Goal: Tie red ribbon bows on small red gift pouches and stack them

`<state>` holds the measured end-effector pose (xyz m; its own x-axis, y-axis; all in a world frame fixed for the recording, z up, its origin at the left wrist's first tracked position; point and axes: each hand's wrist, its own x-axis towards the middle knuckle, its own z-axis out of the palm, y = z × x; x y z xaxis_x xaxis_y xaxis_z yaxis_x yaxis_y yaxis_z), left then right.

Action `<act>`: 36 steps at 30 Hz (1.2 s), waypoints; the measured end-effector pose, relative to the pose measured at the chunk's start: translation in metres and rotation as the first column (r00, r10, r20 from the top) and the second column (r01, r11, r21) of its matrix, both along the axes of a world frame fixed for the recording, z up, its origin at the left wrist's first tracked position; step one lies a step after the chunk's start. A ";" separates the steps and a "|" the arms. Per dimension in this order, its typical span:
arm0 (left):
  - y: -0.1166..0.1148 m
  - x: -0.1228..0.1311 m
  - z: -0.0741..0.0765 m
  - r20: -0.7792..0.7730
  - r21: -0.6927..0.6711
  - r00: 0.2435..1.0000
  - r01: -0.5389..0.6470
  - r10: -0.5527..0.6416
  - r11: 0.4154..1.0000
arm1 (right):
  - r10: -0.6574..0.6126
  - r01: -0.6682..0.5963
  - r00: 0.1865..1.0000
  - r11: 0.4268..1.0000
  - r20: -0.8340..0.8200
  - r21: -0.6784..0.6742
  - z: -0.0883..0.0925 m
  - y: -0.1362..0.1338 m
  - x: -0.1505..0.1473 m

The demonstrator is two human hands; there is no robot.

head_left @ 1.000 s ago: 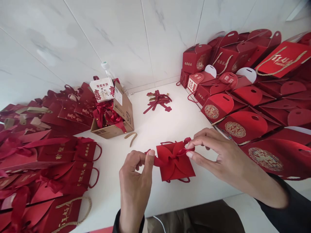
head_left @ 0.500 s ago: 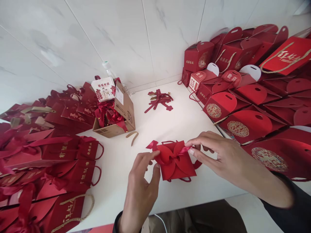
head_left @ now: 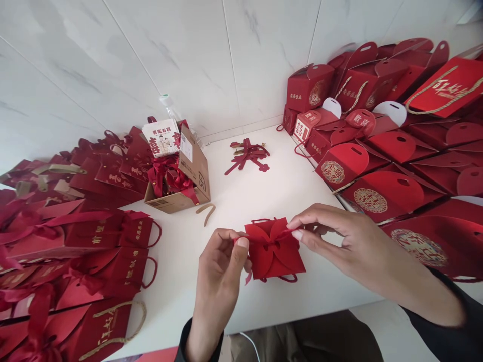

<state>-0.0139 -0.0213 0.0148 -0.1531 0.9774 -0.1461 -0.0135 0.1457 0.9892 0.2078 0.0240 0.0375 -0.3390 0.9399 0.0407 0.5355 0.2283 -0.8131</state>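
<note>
A small red gift box with petal-shaped top flaps and cord handles sits on the white table in front of me. A red ribbon crosses its top and passes through the middle, where the flaps meet. At the left side of the box, my left hand pinches one end of the ribbon between thumb and fingers. On the right, my right hand has the other end between thumb and forefinger. Part of the ribbon is hidden by the fingers.
Red gift boxes are packed along the right, and ribboned boxes along the left. An open cardboard box holds red ribbons and printed cards. Dark red straps lie farther back, a tan strip nearer.
The fingers of my left hand have closed on the left ribbon end. My right hand keeps its pinch, and the ribbon between the hands looks straighter.
</note>
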 end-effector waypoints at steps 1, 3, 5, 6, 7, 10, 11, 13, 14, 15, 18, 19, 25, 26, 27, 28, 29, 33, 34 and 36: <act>0.001 -0.001 0.001 0.071 -0.025 0.997 0.013 -0.011 1.000 | -0.011 0.011 1.000 1.000 -0.009 -0.009 0.001 0.000 0.000; 0.003 -0.004 0.003 0.178 -0.066 0.984 0.036 -0.024 0.997 | -0.029 0.028 0.999 0.999 -0.017 -0.030 0.003 0.000 0.000; 0.004 -0.005 0.006 0.241 -0.079 0.969 0.067 -0.046 0.995 | -0.036 0.034 0.999 0.998 -0.032 -0.052 0.006 0.000 0.001; 0.003 -0.006 0.007 0.262 -0.072 0.963 0.091 -0.069 0.993 | -0.034 0.031 0.998 0.998 -0.045 -0.062 0.007 0.000 0.000; 0.003 -0.005 0.007 0.274 -0.060 0.957 0.113 -0.093 0.992 | -0.032 0.028 0.998 0.997 -0.058 -0.073 0.008 0.000 0.000; 0.004 -0.002 0.009 0.238 -0.017 0.962 0.143 -0.135 0.990 | -0.019 0.011 0.997 0.995 -0.076 -0.099 0.009 0.000 -0.007; 0.004 0.000 0.009 0.209 0.003 0.968 0.141 -0.138 0.990 | -0.002 -0.007 0.997 0.994 -0.082 -0.108 0.008 0.001 -0.010; 0.005 0.003 0.010 0.141 0.060 0.982 0.120 -0.127 0.991 | 0.058 -0.071 0.993 0.989 -0.104 -0.128 0.006 0.002 -0.019; 0.005 0.005 0.011 0.111 0.094 0.986 0.112 -0.122 0.989 | 0.092 -0.108 0.988 0.985 -0.120 -0.135 0.005 0.002 -0.024; 0.006 0.006 0.012 0.087 0.127 0.989 0.105 -0.117 0.986 | 0.124 -0.143 0.983 0.980 -0.134 -0.138 0.004 0.003 -0.029; 0.007 0.008 0.013 0.080 0.164 0.990 0.100 -0.114 0.981 | 0.172 -0.189 0.973 0.976 -0.157 -0.107 0.002 0.003 -0.038; 0.007 0.008 0.012 0.092 0.154 0.989 0.102 -0.117 0.983 | 0.171 -0.187 0.973 0.978 -0.155 -0.091 0.002 0.003 -0.039; 0.004 0.001 0.007 -0.025 0.049 0.991 0.132 -0.131 0.990 | 0.123 -0.144 0.981 0.980 -0.147 -0.135 0.009 0.003 -0.035; 0.004 0.002 0.007 -0.082 0.033 0.986 0.152 -0.149 0.988 | 0.116 -0.140 0.981 0.977 -0.153 -0.161 0.010 0.003 -0.034; 0.004 0.002 0.007 -0.134 0.024 0.976 0.173 -0.169 0.985 | 0.107 -0.135 0.982 0.975 -0.156 -0.178 0.011 0.003 -0.034; 0.005 0.004 0.006 -0.174 0.021 0.967 0.192 -0.186 0.981 | 0.098 -0.127 0.983 0.975 -0.156 -0.185 0.011 0.004 -0.034; 0.006 0.005 0.006 -0.194 0.025 0.962 0.203 -0.194 0.979 | 0.090 -0.117 0.984 0.977 -0.155 -0.178 0.011 0.004 -0.034; 0.010 0.011 0.006 -0.148 0.017 0.980 0.134 -0.130 0.991 | 0.072 -0.086 0.991 0.988 -0.117 -0.125 0.009 0.005 -0.030; 0.011 0.012 0.007 -0.141 0.012 0.983 0.117 -0.114 0.993 | 0.065 -0.077 0.993 0.991 -0.103 -0.111 0.009 0.005 -0.028; 0.012 0.013 0.008 -0.138 0.013 0.984 0.112 -0.109 0.994 | 0.051 -0.058 0.996 0.994 -0.077 -0.095 0.010 0.005 -0.024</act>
<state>-0.0012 -0.0097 0.0233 -0.0613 0.9919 -0.1113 0.1374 0.1188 0.9834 0.1834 0.0292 0.0474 -0.3890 0.9209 -0.0231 0.4614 0.1731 -0.8701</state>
